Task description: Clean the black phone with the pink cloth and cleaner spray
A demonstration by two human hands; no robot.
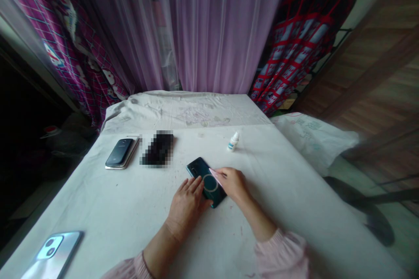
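Observation:
A dark teal phone (200, 169) with a ring on its back lies face down on the white-covered table (131, 209). My left hand (186, 202) rests flat beside it, fingers stretched out and touching the phone's near left edge. My right hand (233, 183) is pinched on a small pink cloth or wipe (216, 175) pressed against the phone's back.
A small white dropper bottle (233, 141) stands behind the phone. Two dark phones (120, 152) (158, 148) lie at the left rear; a silver-blue phone (54, 253) lies at the front left corner. Purple curtains hang behind. A white bag (314, 139) sits to the right.

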